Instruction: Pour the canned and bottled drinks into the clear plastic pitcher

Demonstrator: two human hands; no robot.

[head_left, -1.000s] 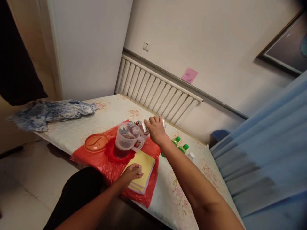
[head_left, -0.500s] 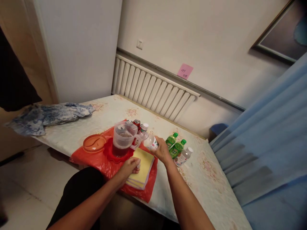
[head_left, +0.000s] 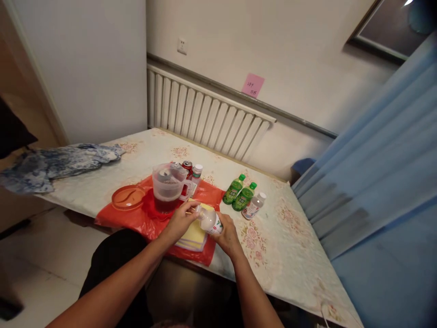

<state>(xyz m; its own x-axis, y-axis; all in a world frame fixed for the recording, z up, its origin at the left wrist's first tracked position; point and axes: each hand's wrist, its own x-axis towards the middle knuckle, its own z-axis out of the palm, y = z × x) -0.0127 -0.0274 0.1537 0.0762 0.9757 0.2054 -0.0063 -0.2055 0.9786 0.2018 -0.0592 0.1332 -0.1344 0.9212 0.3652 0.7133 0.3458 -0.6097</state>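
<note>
My right hand (head_left: pixel 228 233) grips a clear plastic bottle (head_left: pixel 206 221) with a white label by its lower part, tilted with the neck toward the left. My left hand (head_left: pixel 183 218) pinches a small white cap (head_left: pixel 198 208) at the bottle's mouth; whether the cap is seated cannot be told. Below both hands lies a folded yellow cloth (head_left: pixel 193 239) on a red plastic bag (head_left: pixel 118 221). Left of them a clear pitcher (head_left: pixel 167 187) with dark liquid stands in a red scalloped dish (head_left: pixel 146 206).
An orange lid (head_left: pixel 127 197) lies left of the pitcher. Behind it stand a red can (head_left: pixel 187 167) and a white-capped bottle (head_left: pixel 195 178). Two green bottles (head_left: pixel 239 193) and another white-capped bottle (head_left: pixel 254 207) stand on the right. Patterned fabric (head_left: pixel 64 164) lies at the far left.
My right hand has brought the bottle away from the pitcher, down and toward me. My left hand has risen to the bottle's mouth with the cap. The view has shifted slightly.
</note>
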